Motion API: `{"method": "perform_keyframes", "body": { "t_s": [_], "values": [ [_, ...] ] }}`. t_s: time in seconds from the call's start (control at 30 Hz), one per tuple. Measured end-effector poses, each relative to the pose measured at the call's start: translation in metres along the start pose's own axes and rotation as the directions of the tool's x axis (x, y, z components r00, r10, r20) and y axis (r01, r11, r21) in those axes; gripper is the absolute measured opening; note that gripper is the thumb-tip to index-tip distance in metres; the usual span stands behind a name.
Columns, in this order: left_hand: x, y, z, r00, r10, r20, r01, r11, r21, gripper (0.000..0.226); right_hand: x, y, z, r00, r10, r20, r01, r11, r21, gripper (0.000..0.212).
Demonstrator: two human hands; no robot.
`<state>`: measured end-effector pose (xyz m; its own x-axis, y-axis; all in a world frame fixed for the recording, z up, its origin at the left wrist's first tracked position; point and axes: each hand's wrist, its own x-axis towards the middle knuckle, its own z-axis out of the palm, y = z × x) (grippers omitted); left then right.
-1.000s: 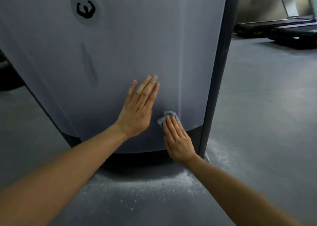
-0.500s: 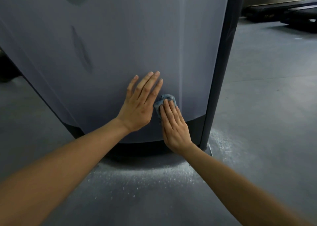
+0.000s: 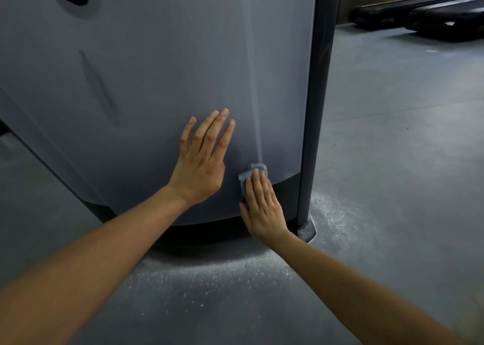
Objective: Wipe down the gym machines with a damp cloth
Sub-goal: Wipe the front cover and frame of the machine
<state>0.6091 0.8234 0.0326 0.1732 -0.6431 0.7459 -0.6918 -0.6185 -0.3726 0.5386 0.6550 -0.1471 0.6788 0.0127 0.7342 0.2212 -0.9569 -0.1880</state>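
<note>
1. Your left hand [image 3: 201,166] lies flat on the grey machine shroud [image 3: 157,77]. Its fingers are straight, close together and hold nothing, so it looks like a brace.
2. Your right hand [image 3: 262,208] presses the small blue-grey cloth [image 3: 251,174] against the shroud with straight fingers, and none of them curls round it. The cloth bunches under and just past your fingertips and shows on the thumb side too.
3. The cloth sits low on the panel, just right of your left palm and apart from it. The dark base band [image 3: 285,187] runs beside your right little finger, and the dark upright post [image 3: 317,108] stands further right.
4. I judge that you are mid-wipe on the shroud's lower right corner.
5. The next move calls for steady, flat pressure as you sweep, either toward the post to finish the edge or down over the band. Keep the cloth under your fingertips so it cannot slip out.
6. White dust [image 3: 209,271] speckles the floor below your wrists, so keep the damp cloth off it.
</note>
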Motion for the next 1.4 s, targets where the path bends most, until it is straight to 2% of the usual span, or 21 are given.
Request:
{"method": "perform_keyframes", "body": {
  "t_s": [0.07, 0.13, 0.2, 0.33, 0.4, 0.5, 0.63, 0.7, 0.83, 0.97, 1.07, 1.27, 1.4],
  "values": [
    [0.004, 0.003, 0.0, 1.0, -0.004, -0.008, 0.004, 1.0, -0.01, 0.076, 0.037, -0.01, -0.018, 0.985, 0.092, -0.148, -0.077, 0.991, 0.107, 0.08],
    [0.007, 0.004, -0.001, 1.0, -0.007, -0.015, 0.006, 1.0, -0.015, 0.074, 0.058, -0.012, -0.031, 0.962, 0.132, -0.238, -0.09, 0.98, 0.179, 0.086],
    [0.009, 0.003, -0.003, 1.0, -0.006, -0.016, 0.005, 1.0, -0.009, 0.073, 0.05, -0.008, -0.028, 0.967, 0.126, -0.221, -0.089, 0.982, 0.168, 0.089],
    [0.011, 0.003, -0.005, 1.0, 0.001, -0.012, -0.001, 1.0, 0.011, 0.074, -0.016, 0.015, -0.002, 0.996, 0.094, 0.007, -0.095, 0.994, 0.062, 0.088],
    [0.012, 0.004, -0.006, 1.0, 0.0, -0.006, 0.0, 1.0, 0.008, 0.073, -0.033, 0.017, 0.002, 0.996, 0.076, 0.053, -0.08, 0.995, 0.062, 0.087],
    [0.016, 0.005, -0.007, 1.0, 0.001, -0.001, -0.001, 1.0, 0.005, 0.072, -0.006, 0.003, -0.01, 0.996, 0.089, -0.014, -0.087, 0.991, 0.105, 0.084],
    [0.035, 0.005, -0.012, 0.998, -0.043, -0.05, 0.043, 0.999, -0.014, 0.072, 0.088, -0.016, -0.066, 0.968, 0.096, -0.234, -0.043, 0.974, 0.222, 0.077],
    [0.048, 0.004, -0.016, 0.994, -0.073, -0.084, 0.069, 0.997, -0.045, 0.069, 0.125, -0.021, -0.09, 0.951, 0.106, -0.289, -0.026, 0.964, 0.265, 0.074],
    [0.067, -0.001, -0.018, 0.984, -0.101, -0.146, 0.093, 0.994, -0.061, 0.066, 0.12, -0.015, -0.084, 0.951, 0.089, -0.297, -0.025, 0.977, 0.212, 0.073],
    [0.074, 0.002, -0.014, 0.976, -0.111, -0.189, 0.1, 0.993, -0.063, 0.066, 0.064, 0.006, -0.05, 0.976, 0.054, -0.213, -0.034, 0.995, 0.095, 0.075],
    [0.074, 0.001, -0.011, 0.975, -0.105, -0.198, 0.097, 0.994, -0.05, 0.067, 0.048, 0.008, -0.044, 0.982, 0.028, -0.184, -0.016, 0.997, 0.069, 0.074],
    [0.076, -0.003, -0.015, 0.967, -0.099, -0.234, 0.088, 0.994, -0.059, 0.067, 0.127, -0.017, -0.096, 0.945, 0.057, -0.322, 0.022, 0.972, 0.235, 0.066],
    [0.083, -0.008, -0.015, 0.956, -0.12, -0.266, 0.114, 0.993, -0.037, 0.068, 0.15, -0.01, -0.103, 0.931, 0.035, -0.363, 0.048, 0.975, 0.218, 0.064]
  ]
}}
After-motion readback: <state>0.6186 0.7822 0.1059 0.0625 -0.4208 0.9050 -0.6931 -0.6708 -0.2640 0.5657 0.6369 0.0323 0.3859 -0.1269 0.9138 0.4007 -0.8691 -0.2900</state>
